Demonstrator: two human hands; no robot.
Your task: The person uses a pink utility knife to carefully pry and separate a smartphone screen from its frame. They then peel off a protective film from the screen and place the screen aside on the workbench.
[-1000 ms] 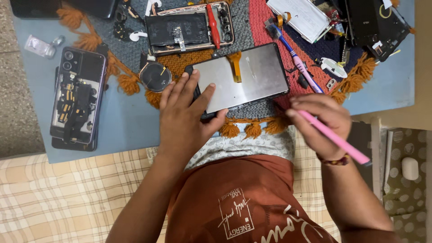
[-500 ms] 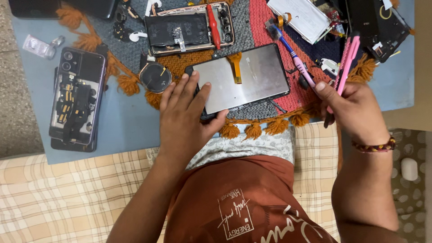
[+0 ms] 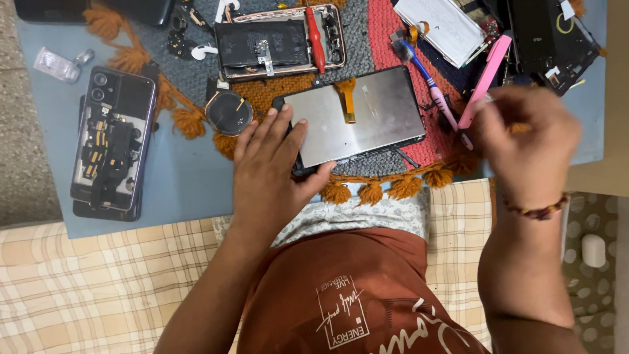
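The blue table (image 3: 190, 183) carried everything, with the woven grey-and-red mat (image 3: 380, 26) spread over its far half. On the mat's near edge lay the detached phone screen (image 3: 367, 115), silver back up, its orange ribbon cable (image 3: 347, 98) pointing away from the person; it had not shifted over the last second. The left hand (image 3: 272, 174) pressed flat on the screen's left end, fingers spread and straight, pinning rather than gripping, exactly as a second before.

The change was all on the right of the screen. A second earlier the right hand (image 3: 527, 141) had hovered near the screen's right near corner, pinching the pink tool (image 3: 483, 82). It had since travelled away to the screen's right, and the tool now lay on the clutter there, its lower tip just beside the blurred fingers. Whether those fingers touched it, I could not tell; they looked loosely curled. By my reading, the tool was being put down or swapped.

Beyond the screen sat an opened phone (image 3: 278, 39); left of it, a round coil (image 3: 229, 113).
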